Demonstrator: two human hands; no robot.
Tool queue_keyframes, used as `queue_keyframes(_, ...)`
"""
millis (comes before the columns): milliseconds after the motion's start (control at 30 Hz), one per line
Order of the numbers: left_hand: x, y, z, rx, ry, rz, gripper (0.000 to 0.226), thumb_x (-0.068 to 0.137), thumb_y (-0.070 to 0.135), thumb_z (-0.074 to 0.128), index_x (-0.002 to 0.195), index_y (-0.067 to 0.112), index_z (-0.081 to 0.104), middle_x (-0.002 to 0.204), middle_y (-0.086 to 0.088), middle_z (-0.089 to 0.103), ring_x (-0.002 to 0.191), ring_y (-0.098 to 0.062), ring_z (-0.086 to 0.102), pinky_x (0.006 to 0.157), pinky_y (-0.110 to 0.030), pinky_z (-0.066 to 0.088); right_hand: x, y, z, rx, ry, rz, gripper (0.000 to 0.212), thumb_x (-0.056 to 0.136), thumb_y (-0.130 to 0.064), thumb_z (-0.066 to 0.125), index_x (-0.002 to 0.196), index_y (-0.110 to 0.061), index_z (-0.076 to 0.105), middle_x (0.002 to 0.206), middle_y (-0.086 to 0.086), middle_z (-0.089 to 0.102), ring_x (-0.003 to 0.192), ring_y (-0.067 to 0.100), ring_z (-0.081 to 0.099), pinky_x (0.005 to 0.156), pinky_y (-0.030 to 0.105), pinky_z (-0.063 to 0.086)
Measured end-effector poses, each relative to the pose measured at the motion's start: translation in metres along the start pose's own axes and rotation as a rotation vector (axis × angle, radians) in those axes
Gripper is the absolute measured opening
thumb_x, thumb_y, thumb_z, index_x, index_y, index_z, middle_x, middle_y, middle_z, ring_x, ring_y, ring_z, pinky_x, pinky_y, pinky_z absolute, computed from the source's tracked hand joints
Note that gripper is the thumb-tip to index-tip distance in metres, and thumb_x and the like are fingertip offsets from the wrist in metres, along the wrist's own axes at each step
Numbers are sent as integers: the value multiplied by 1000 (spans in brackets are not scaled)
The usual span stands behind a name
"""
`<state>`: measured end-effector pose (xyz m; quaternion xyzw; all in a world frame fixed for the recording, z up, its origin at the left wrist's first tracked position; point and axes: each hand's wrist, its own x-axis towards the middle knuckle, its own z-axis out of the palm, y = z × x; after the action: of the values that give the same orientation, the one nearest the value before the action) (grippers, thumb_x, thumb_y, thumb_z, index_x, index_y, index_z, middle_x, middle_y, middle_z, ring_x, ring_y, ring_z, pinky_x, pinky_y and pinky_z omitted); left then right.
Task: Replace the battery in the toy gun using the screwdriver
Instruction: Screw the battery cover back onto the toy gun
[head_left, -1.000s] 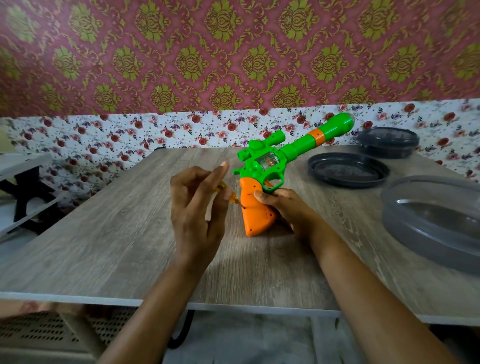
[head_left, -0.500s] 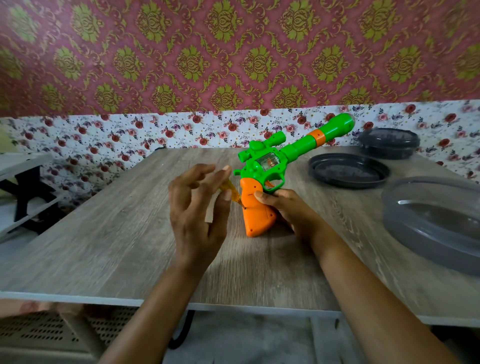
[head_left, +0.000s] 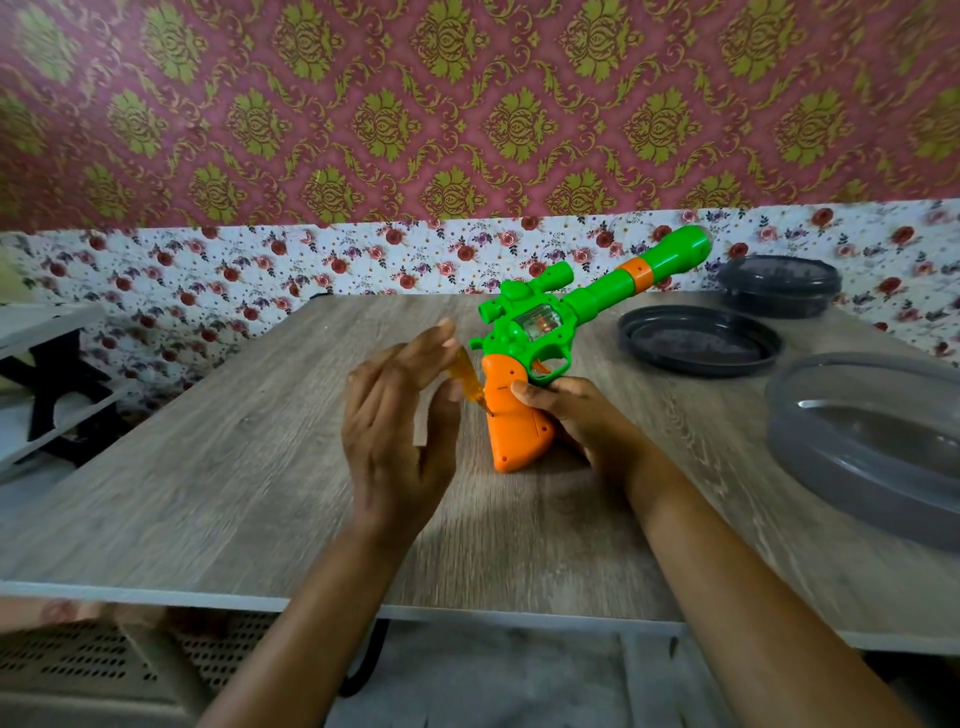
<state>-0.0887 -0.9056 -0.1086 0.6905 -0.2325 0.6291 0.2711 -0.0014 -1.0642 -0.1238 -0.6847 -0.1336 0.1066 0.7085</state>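
A green toy gun with an orange grip stands on its grip's butt on the wooden table, barrel pointing up to the right. My right hand steadies the grip from the right, thumb on its side. My left hand holds a small screwdriver with a translucent yellow handle between thumb and fingertips. Its tip touches the left side of the orange grip. The other fingers of my left hand are spread.
A dark round lid lies flat behind the gun to the right. A dark round container stands at the back right by the wall. A large grey translucent tub fills the right edge. A side shelf stands at left.
The fingers of my left hand have uncurled and spread while rolling the screwdriver against the grip. The gun and my right hand have stayed in place.
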Motion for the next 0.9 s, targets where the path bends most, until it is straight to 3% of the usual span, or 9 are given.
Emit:
queue_keyframes(200, 0, -5, -2, 5, 61, -48, 15, 87, 13, 63, 99, 11, 55, 103, -8, 50, 98, -11, 51, 83, -12, 40, -2, -2, 0, -5, -10, -9, 15, 86, -24, 61, 99, -17, 63, 115, 9, 66, 106, 23, 62, 92, 37, 50)
queue_keyframes(333, 1, -1, -1, 7, 60, -78, 18, 90, 10, 57, 106, 14, 52, 111, 2, 58, 102, -13, 58, 81, -28, 48, 0, -1, 0, 8, -4, 3, 15, 86, -24, 62, 98, -16, 63, 111, 8, 67, 104, 23, 63, 92, 39, 51)
queue_keyframes(500, 1, 2, -1, -51, 11, -84, 22, 89, 14, 55, 112, 14, 51, 119, 5, 57, 109, -12, 58, 85, -33, 49, 1, -1, 1, 5, 0, 10, 14, 85, -25, 63, 97, -17, 63, 111, 8, 67, 104, 22, 64, 91, 39, 51)
queue_keyframes(600, 1, 0, -1, -53, -10, -74, 26, 87, 20, 62, 109, 13, 51, 118, -1, 56, 104, -22, 61, 84, -28, 49, -1, -2, 1, 14, -3, 4, 10, 86, -24, 61, 94, -18, 64, 108, 7, 68, 98, 19, 65, 86, 34, 53)
queue_keyframes(700, 1, -4, -1, -48, 35, -120, 27, 85, 23, 67, 102, 11, 51, 103, -3, 54, 91, -15, 57, 76, -15, 46, -2, -3, 2, 18, -9, -1, 9, 86, -23, 61, 94, -18, 63, 105, 5, 68, 95, 18, 65, 83, 32, 53)
queue_keyframes(800, 0, -4, -1, -50, 59, -176, 24, 85, 17, 65, 105, 9, 52, 104, 1, 59, 89, -7, 56, 73, -16, 47, -4, -4, 1, 4, -12, 5, 7, 87, -24, 61, 93, -20, 62, 103, 2, 67, 97, 17, 65, 79, 28, 53)
queue_keyframes(900, 0, -1, 0, -47, 57, -179, 23, 88, 7, 56, 110, 4, 53, 112, 1, 61, 95, -10, 61, 76, -19, 52, -3, -4, 1, 2, -8, 15, 8, 86, -25, 61, 93, -20, 62, 106, 4, 67, 98, 18, 64, 80, 30, 53)
